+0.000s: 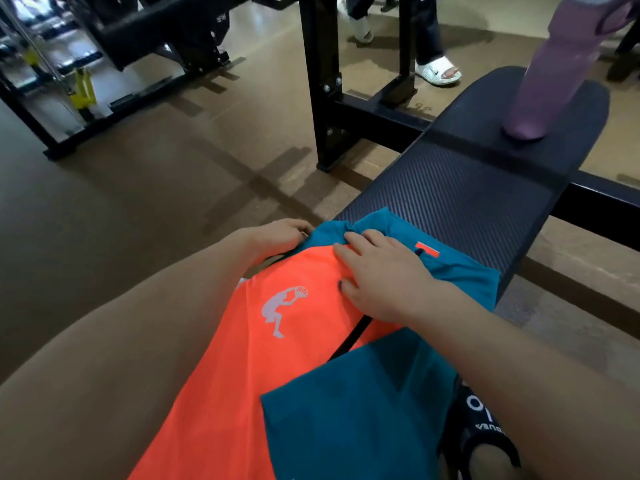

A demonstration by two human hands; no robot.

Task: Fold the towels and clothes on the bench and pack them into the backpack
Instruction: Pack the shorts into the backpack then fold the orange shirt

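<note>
Lying across the near end of the bench [467, 188]: an orange-and-teal shirt [277, 341], orange panel with a pale figure print toward the bench's left edge, teal sleeve and collar toward the right. Left hand [277, 235] at the bench's left edge beside the collar, fingers curled over the teal hem, seemingly pinching it, though the fingertips are hidden. Right hand [381, 275] flat on the shirt near its collar, fingers spread and slightly bent, pressing cloth onto the bench. Purple bottle [550, 71] upright at the bench's far end, well apart from the shirt. No backpack clearly in view.

Judging by the drape: thin, light, slick sports fabric, soft and prone to sliding off the padded bench. Best taken at the shoulder seams or hem corners, pinned flat while folding.
</note>
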